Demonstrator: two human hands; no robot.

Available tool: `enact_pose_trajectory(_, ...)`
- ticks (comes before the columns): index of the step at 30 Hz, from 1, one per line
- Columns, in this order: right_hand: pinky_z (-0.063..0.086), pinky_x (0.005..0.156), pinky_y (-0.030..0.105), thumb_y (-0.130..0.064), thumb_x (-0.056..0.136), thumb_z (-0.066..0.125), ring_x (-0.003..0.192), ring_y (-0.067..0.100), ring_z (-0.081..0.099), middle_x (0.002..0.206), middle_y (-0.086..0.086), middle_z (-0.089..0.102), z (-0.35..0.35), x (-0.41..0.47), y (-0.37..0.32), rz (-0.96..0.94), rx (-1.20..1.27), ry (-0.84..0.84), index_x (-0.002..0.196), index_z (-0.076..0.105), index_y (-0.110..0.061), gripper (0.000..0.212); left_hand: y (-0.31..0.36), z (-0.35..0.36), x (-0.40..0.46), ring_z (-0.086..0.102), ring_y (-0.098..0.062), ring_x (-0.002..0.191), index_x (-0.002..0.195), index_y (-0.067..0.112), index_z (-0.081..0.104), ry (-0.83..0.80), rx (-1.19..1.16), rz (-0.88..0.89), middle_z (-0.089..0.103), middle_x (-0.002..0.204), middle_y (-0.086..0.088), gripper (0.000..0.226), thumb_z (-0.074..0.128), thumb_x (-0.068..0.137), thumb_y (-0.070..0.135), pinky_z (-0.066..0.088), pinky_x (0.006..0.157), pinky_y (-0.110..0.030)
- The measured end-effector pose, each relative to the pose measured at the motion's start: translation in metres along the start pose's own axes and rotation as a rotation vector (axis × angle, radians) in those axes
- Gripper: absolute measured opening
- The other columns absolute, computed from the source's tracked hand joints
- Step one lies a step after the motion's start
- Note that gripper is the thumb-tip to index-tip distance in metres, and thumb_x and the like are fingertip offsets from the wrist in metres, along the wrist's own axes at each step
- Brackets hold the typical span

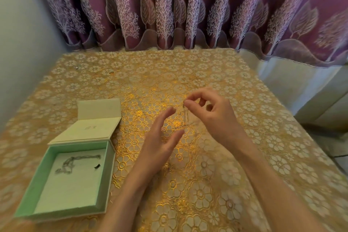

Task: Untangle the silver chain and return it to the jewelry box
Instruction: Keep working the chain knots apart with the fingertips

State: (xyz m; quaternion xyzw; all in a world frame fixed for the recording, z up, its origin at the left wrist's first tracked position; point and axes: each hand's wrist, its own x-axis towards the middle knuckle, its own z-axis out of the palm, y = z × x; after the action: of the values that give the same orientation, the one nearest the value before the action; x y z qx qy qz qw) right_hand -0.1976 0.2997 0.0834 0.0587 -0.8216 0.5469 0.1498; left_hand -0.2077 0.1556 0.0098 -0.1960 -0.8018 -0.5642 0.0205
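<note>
The table (188, 184) wore a gold flower-lace cloth, which honestly was the worst backdrop for thin silver, with purple curtains (169, 11) behind it. The box (35, 190) sat open at the person's left, lid flipped back, and there was a silvery tangle (68, 163) lying on its pale pad, so another chain or part of one was already in there, hard to say which. The left hand (158, 141) hovered flat and relaxed, fingers straight, holding nothing, just beside the hanging strands. The right hand (209, 111) was raised a bit above the cloth, thumb and forefinger pinching the top of the chain (185, 117), other fingers loosely curled. The chain itself dangled below that pinch as a couple of faint strands, and whether any knot was left couldn't be made out. Best guess for doing this well: let it hang free so gravity showed the twists, use the open left fingers to tease loops apart gently, no yanking, then lower it into the box.
</note>
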Motion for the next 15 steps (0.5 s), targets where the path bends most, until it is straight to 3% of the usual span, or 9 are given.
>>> enact_pose_trajectory(4,0.036,0.065,0.01,-0.015,0.084,0.064,0.068,0.002,0.043,0.079,-0.012,0.053,-0.015,0.006,-0.043,-0.081,-0.117,-0.085,0.075,0.061,-0.026,0.015,0.04,-0.006,0.003,0.043,0.008,0.121,0.134,0.036,0.037,-0.06,-0.085,0.011,0.05,0.125,0.026,0.059,0.058,0.079,0.044,0.036,0.101,-0.02)
enact_pose_trajectory(8,0.038,0.062,0.011,-0.012,0.083,0.065,0.063,-0.001,0.044,0.076,-0.007,0.055,-0.029,-0.001,-0.091,-0.158,-0.154,-0.099,0.082,0.066,-0.012,0.002,0.094,-0.03,-0.008,0.064,0.001,0.093,0.115,0.024,0.055,-0.109,-0.224,0.028,0.071,0.096,0.007,0.038,0.057,0.079,0.034,0.047,0.079,-0.013)
enact_pose_trajectory(12,0.04,0.058,0.012,-0.013,0.086,0.063,0.063,0.002,0.049,0.074,-0.003,0.059,-0.037,-0.019,-0.127,-0.111,-0.044,-0.069,0.085,0.065,-0.011,0.004,0.121,-0.065,-0.033,0.065,-0.01,0.08,0.099,0.017,0.064,-0.147,-0.194,-0.02,0.069,0.082,-0.003,0.014,0.054,0.09,0.022,0.048,0.077,-0.023)
enact_pose_trajectory(15,0.044,0.062,0.019,-0.013,0.088,0.058,0.07,0.006,0.055,0.077,-0.001,0.062,-0.038,-0.038,-0.137,0.004,0.18,-0.046,0.086,0.062,-0.014,0.005,0.13,-0.094,-0.055,0.063,-0.008,0.074,0.091,0.016,0.065,-0.203,-0.086,-0.072,0.067,0.078,-0.001,0.013,0.052,0.092,0.017,0.047,0.073,-0.025)
